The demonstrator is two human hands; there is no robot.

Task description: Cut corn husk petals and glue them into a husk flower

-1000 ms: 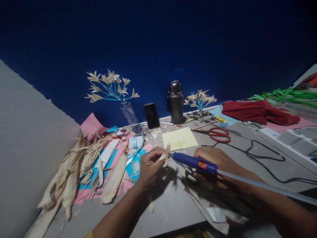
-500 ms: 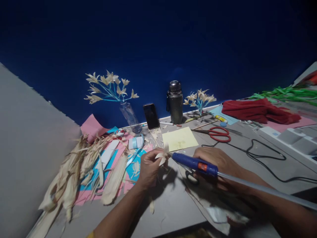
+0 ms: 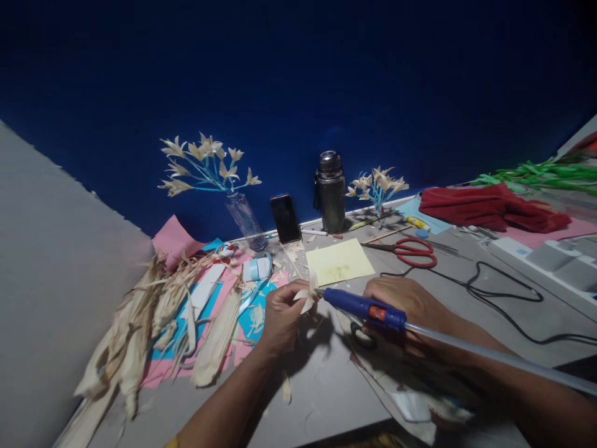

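Note:
Between the fingers of my left hand (image 3: 283, 314) is a pale husk flower (image 3: 306, 297) with pointed petals, pinched at its base. My right hand (image 3: 405, 300) is wrapped round a blue glue gun (image 3: 357, 305), with a long clear glue stick (image 3: 471, 348) coming out of its back end. The gun's nozzle points left and reaches the flower's petals; whether it touches them I cannot make out. Part of the gun's handle is hidden by my fingers. A dark scissor loop (image 3: 362, 336) shows below the gun.
Dried corn husks (image 3: 135, 336) and coloured paper cover the left side. Behind stand husk flowers in a glass vase (image 3: 245, 224), a phone (image 3: 285, 219), a flask (image 3: 331, 193) and a smaller bouquet (image 3: 379, 186). Red-handled scissors (image 3: 415, 252), yellow paper (image 3: 339, 261) and a black cable (image 3: 501, 320) lie right of centre.
The glue gun has shifted very slightly left, its nozzle now closer in among the flower's petals. My left hand still pinches the flower in nearly the same spot.

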